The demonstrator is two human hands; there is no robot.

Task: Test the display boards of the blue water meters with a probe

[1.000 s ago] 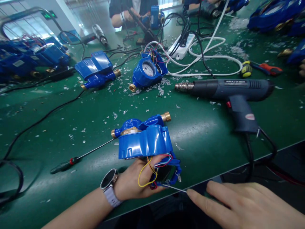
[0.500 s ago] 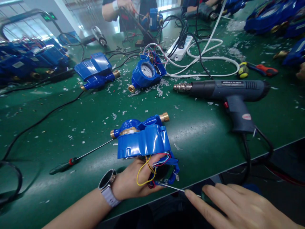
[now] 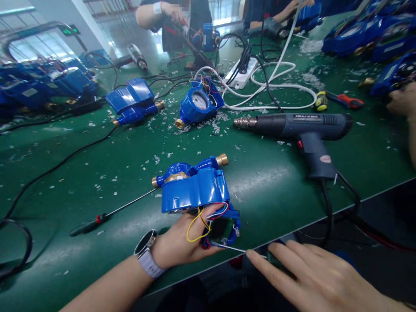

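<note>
A blue water meter (image 3: 195, 190) with brass ends lies near the table's front edge, its hinged lid open toward me. My left hand (image 3: 182, 242), with a watch on the wrist, grips the open lid part (image 3: 224, 227), which holds a dark circuit board and yellow, red and white wires. My right hand (image 3: 302, 268) is closed round the dark green handle of a screwdriver (image 3: 232, 248). Its thin shaft runs left, the tip at the lower edge of the lid part. My index finger is stretched along the shaft.
A second screwdriver (image 3: 87, 224) lies left of the meter, a heat gun (image 3: 299, 125) to the right. Beyond are more blue meters (image 3: 199, 102), a power strip (image 3: 242, 73), cables and plastic scraps. Another person's hand (image 3: 403, 102) is at the right edge; others work across the table (image 3: 130, 169).
The view has shifted slightly, bringing more of the right-edge person's hand into sight. My hands keep nearly the same hold; the board in the lid part shows more clearly.
</note>
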